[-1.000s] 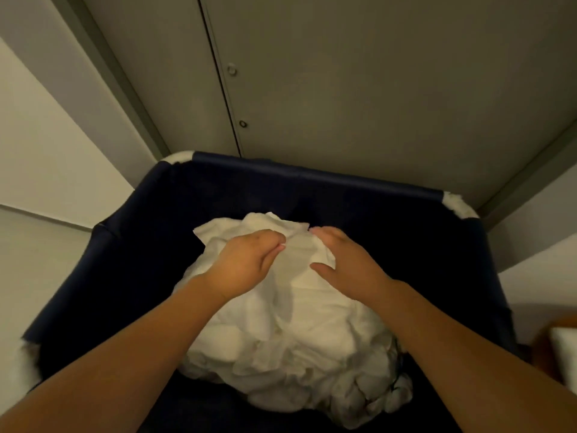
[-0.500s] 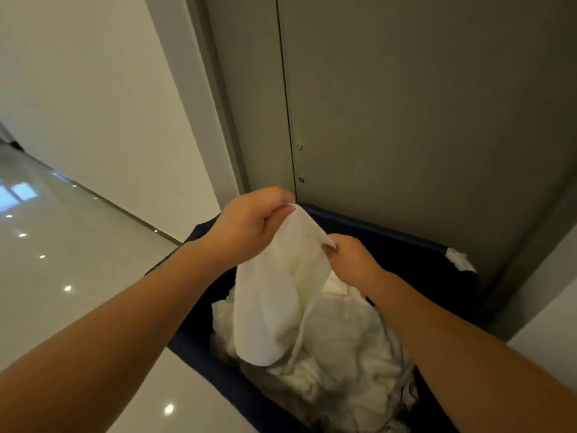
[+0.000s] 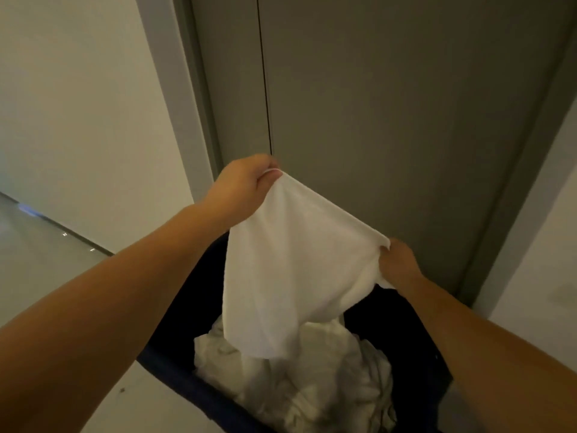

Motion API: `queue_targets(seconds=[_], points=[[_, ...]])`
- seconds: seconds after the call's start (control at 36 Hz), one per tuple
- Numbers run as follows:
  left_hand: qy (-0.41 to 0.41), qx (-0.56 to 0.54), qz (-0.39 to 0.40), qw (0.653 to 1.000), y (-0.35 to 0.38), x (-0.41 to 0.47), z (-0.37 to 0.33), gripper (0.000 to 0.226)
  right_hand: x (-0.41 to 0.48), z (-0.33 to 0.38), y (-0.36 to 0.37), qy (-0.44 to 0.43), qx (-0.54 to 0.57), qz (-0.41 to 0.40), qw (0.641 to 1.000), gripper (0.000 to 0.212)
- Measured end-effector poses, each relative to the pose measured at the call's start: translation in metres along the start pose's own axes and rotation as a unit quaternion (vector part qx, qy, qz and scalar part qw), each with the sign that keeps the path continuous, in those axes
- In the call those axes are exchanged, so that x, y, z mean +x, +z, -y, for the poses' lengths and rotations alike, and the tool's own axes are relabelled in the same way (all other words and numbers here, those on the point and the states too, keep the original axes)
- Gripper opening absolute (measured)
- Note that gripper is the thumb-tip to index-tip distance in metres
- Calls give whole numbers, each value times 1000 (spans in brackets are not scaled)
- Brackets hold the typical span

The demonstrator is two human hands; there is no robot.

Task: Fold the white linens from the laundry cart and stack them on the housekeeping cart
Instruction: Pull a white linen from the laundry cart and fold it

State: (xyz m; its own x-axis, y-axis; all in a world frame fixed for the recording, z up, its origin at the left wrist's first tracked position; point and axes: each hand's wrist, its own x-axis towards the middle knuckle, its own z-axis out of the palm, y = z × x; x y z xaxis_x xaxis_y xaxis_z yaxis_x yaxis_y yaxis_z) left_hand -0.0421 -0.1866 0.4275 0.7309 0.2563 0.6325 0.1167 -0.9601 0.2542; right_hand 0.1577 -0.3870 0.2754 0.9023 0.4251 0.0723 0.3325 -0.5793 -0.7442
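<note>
We pinch a white towel [image 3: 290, 270] with left hand [image 3: 246, 185] and right hand [image 3: 398, 264] above the laundry cart [image 3: 175, 379], each gripping a corner

Held linen [image 3: 290, 270] hides the middle of laundry cart [image 3: 406, 332] interior & top of linen pile [image 3: 312, 398]. Pile + cart's near side cut off by bottom edge. Left hand [image 3: 243, 189]: fingertips mostly behind linen's corner. Right hand [image 3: 398, 264]: fingers buried in bunched cloth, can't tell how many grip. Cart's left rim partly behind left forearm [image 3: 125, 301]. Pile too dim to tell separate pcs.
</note>
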Motion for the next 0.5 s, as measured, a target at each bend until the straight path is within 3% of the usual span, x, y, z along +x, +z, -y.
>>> queue_targets(seconds=[0.11, 0.19, 0.31, 0.33, 0.42, 0.5], points=[[-38, -2, 20, 999, 1, 28, 0, 27, -6, 54, -29, -14, 102, -33, 994, 27], [-41, -33, 33, 998, 12, 36, -3, 25, -19, 98, -50, -12, 214, 56, 975, 31], [-26, -142, 35, 989, 31, 39, -19, 14, -43, 131, -57, -98, 118, 150, 977, 68], [-14, -165, 42, 985, 35, 40, -25, 12, -47, 134, -54, -111, 111, 172, 973, 69], [16, -223, 62, 973, 43, 40, -39, 9, -56, 136, -40, -117, 136, 157, 971, 32], [15, -281, 77, 957, 52, 36, -37, 6, -54, 131, -31, -96, 114, 52, 987, 27]])
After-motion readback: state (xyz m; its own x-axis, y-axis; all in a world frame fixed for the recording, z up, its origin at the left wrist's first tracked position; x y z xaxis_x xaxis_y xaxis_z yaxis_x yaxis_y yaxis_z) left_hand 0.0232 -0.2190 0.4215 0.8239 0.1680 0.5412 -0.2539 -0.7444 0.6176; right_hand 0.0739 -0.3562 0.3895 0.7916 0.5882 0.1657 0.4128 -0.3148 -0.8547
